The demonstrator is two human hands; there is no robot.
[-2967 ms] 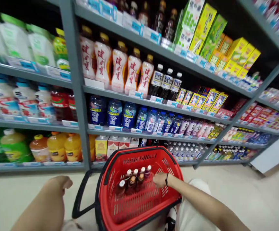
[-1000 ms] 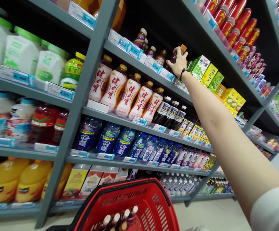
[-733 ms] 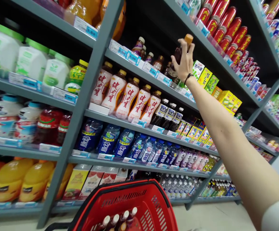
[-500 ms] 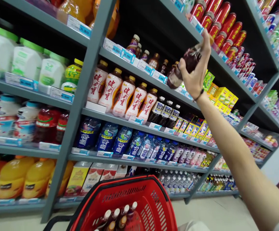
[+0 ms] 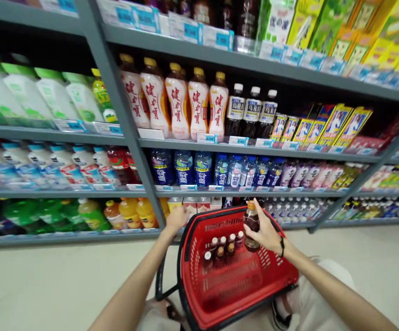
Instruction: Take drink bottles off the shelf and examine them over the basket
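Observation:
My right hand (image 5: 266,233) grips a dark drink bottle with an orange cap (image 5: 252,224), holding it upright just above the inside of a red plastic basket (image 5: 195,294). Several similar bottles (image 5: 221,248) stand together at the basket's far side, left of the held bottle. My left hand (image 5: 177,219) rests at the basket's far left rim, fingers curled there; whether it grips the rim I cannot tell. The basket's black handle (image 5: 163,287) hangs down on the left.
Grey shelves (image 5: 254,149) packed with drink bottles and cartons fill the view ahead, divided by a slanted upright post (image 5: 130,138). Pale floor (image 5: 47,280) lies below the lowest shelf. My knees show under the basket.
My right hand took a dark bottle from the upper shelf and brought it down over the basket. The view has dropped from the high shelves to the basket. My left hand now shows at the rim.

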